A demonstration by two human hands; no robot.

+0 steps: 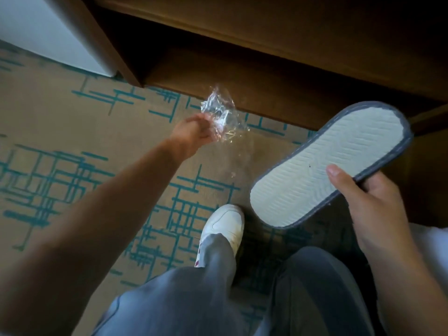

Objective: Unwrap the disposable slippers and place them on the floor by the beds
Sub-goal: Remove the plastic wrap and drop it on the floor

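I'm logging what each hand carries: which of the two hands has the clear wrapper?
The left hand, stretched out over the carpet, clutches the crumpled clear wrapper. The right hand holds the slipper, sole up.

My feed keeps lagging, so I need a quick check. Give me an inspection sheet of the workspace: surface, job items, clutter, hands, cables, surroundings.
Surface: tan carpet with teal line pattern; no slipper lies on it in view.
Job's things: slipper out of its wrap, pale ribbed sole facing the camera, grey edge; whether a second is stacked behind it cannot be told. Clear wrapper crumpled.
Clutter: nothing seen.
Hands: left hand stretched forward, gripping the wrapper; right hand holds the slipper by its edge, thumb on the sole.
Cables: nothing seen.
Surroundings: dark wooden furniture ahead, white panel upper left, person's white shoe and grey trousers below.
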